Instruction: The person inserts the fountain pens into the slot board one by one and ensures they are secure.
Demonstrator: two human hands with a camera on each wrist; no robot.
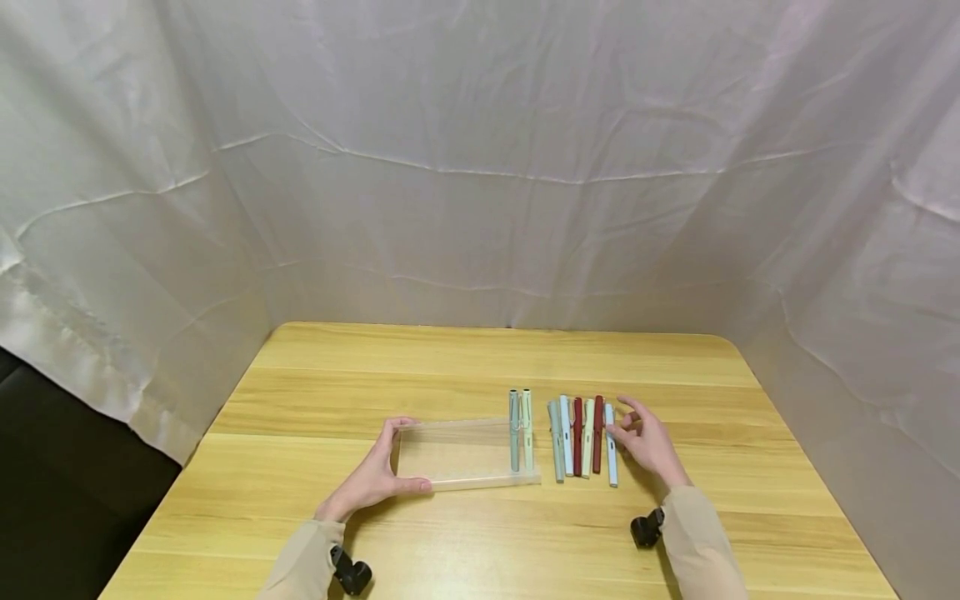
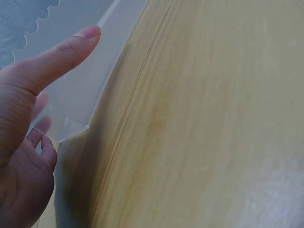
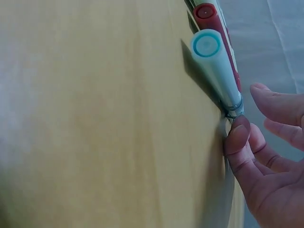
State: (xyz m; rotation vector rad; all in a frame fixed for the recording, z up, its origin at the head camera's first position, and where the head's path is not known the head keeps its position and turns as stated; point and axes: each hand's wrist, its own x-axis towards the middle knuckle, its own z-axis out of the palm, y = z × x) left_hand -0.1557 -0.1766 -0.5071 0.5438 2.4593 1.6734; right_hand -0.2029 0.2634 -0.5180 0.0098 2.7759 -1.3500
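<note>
My left hand (image 1: 375,477) grips the left end of a clear plastic pen tray (image 1: 457,483), thumb along the front edge and fingers at the back. In the left wrist view the tray (image 2: 102,71) has a scalloped edge. A grey-green pen (image 1: 514,433) and a pale green pen (image 1: 527,433) lie side by side at its right end. My right hand (image 1: 651,446) is at the light blue pen (image 1: 612,467) on the far right of a row. In the right wrist view, my thumb tip is right at the far part of this pen (image 3: 216,71), with the other fingers spread loosely.
Left of that pen lie several more capped pens, among them a dark red pen (image 1: 597,450), a pale yellow pen (image 1: 588,454) and another light blue pen (image 1: 566,450). The wooden table (image 1: 480,550) carries everything. Pale curtains (image 1: 487,217) surround its back and sides.
</note>
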